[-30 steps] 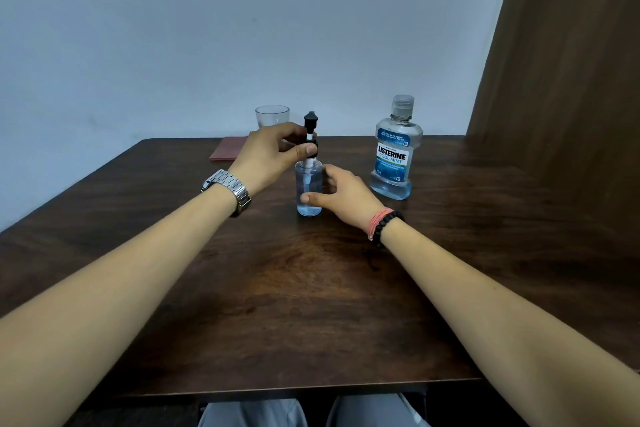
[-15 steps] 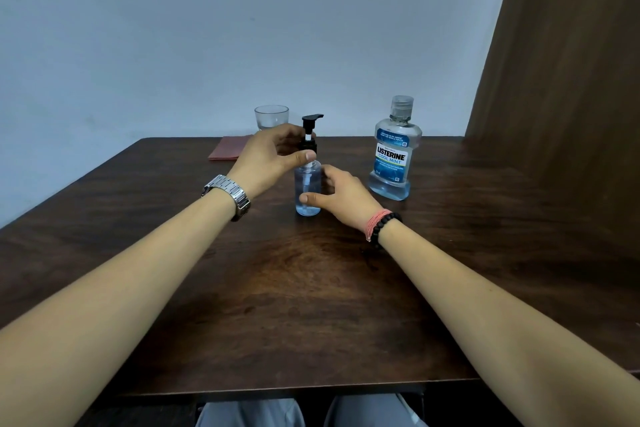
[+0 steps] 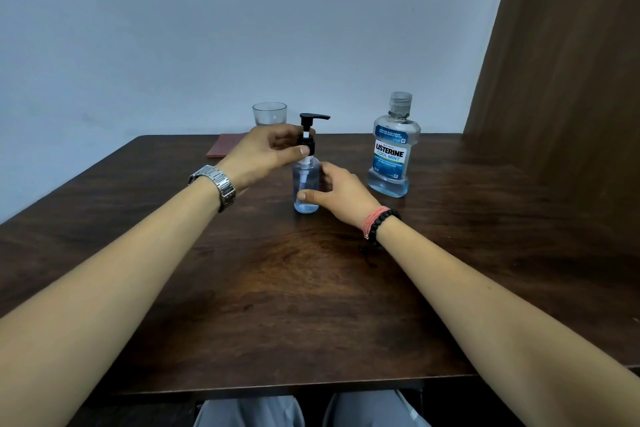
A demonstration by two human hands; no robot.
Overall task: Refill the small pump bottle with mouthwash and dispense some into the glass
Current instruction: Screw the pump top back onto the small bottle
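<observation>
The small pump bottle (image 3: 306,187) is shown upright on the tabletop (image 3: 311,288), steadied by the right hand (image 3: 341,192); the black pump collar (image 3: 307,144) is pinched by the left hand (image 3: 266,151) fingers; tipping is risked if twisting outpaces the hold; glass (image 3: 269,113) and mouthwash bottle (image 3: 394,149) stand behind.

Both forearms reach forward, hands close together.
Left hand (image 3: 268,152) pinches with thumb and fingers (image 3: 304,150); right hand (image 3: 341,194) curls in a loose grip, thumb forward.
</observation>
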